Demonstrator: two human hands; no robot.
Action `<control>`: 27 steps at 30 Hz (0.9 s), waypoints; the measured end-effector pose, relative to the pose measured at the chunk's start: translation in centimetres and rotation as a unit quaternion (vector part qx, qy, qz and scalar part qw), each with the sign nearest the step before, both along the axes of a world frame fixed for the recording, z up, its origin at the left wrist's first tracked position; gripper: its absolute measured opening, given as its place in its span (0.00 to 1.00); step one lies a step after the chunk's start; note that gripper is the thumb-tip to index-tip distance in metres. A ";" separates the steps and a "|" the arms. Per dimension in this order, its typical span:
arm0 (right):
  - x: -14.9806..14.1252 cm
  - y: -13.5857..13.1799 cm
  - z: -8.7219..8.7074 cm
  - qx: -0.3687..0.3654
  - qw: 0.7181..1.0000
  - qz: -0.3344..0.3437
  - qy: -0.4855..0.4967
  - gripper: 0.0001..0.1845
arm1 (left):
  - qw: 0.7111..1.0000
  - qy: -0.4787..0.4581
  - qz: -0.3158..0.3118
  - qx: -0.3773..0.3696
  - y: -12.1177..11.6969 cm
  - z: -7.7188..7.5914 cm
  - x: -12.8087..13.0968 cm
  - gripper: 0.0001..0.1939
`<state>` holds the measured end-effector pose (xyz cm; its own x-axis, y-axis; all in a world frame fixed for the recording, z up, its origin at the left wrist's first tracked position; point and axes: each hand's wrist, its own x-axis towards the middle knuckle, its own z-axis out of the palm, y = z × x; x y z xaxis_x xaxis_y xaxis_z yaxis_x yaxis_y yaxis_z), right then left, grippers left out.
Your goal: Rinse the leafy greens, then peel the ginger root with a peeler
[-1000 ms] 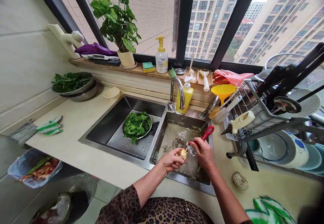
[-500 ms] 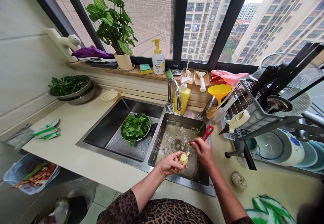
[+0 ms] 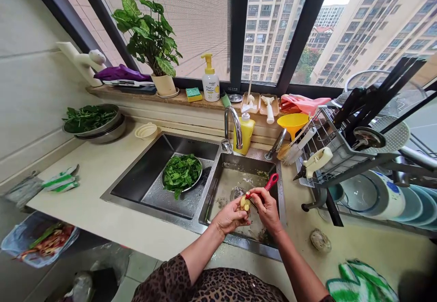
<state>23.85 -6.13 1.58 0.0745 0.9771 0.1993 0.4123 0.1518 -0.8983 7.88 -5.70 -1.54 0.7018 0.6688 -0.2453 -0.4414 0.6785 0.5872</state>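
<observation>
A person's bare left hand is holding a small, knobbly, pale yellow root with patches of brown skin, closing its fingers and thumb around the lower part. The root is looking like ginger: its bare flesh is showing creamy yellow and moist, stubby rounded lobes are sticking out, and darker, tan-brown skin is covering the part nearest the palm. It is hanging above the near part of a square, stainless-steel right-hand basin, whose floor is lying wet and dotted with scraps.

The bare right hand is gripping a slim kitchen tool with a glossy red handle, the looped end pointing up and away from the body. The tool's front end is meeting the root's upper edge; the fingers are partly hiding its working part.

A lumpy, grey-brown object is resting on the cream countertop to the right, and a crumpled green-and-white striped cloth is lying nearer the body.
</observation>
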 end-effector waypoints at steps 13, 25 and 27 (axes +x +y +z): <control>-1.1 0.2 0.5 0.040 0.982 -0.045 -0.181 0.13 | 0.998 0.045 -0.004 0.038 -0.9 1.3 1.7 0.29; 2.0 1.6 0.3 0.053 0.974 -0.026 -0.217 0.15 | 0.983 0.167 0.042 0.069 -0.8 0.9 1.5 0.26; 1.6 1.5 0.5 0.043 0.977 -0.029 -0.205 0.15 | 0.991 0.126 0.025 0.038 -0.7 1.1 1.6 0.25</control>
